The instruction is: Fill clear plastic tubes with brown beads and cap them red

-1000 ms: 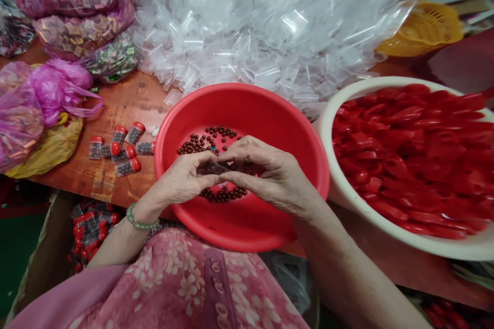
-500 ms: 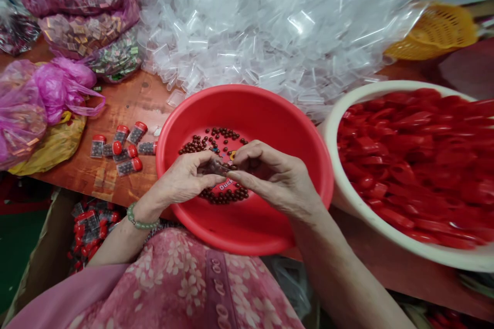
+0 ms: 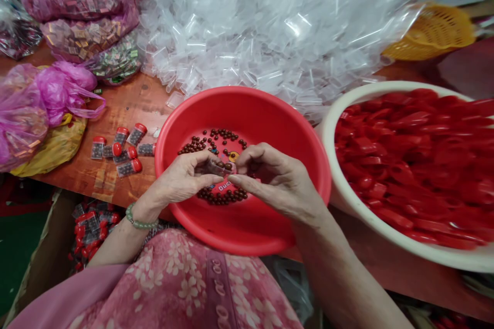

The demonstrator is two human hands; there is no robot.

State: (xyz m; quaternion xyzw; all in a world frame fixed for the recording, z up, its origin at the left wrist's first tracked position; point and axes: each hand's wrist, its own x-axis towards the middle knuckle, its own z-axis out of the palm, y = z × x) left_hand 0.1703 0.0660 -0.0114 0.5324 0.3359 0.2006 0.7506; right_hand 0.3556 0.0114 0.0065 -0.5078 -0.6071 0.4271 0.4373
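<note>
A clear container [image 3: 216,165] was held between the pinched fingers of the left hand [image 3: 187,177], above brown beads [image 3: 224,196]; beside its mouth, the right fingers [image 3: 242,177] were slightly parted.

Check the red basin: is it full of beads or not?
Not full: the red basin has brown beads over part of its floor, with bare red plastic beside them.
</note>
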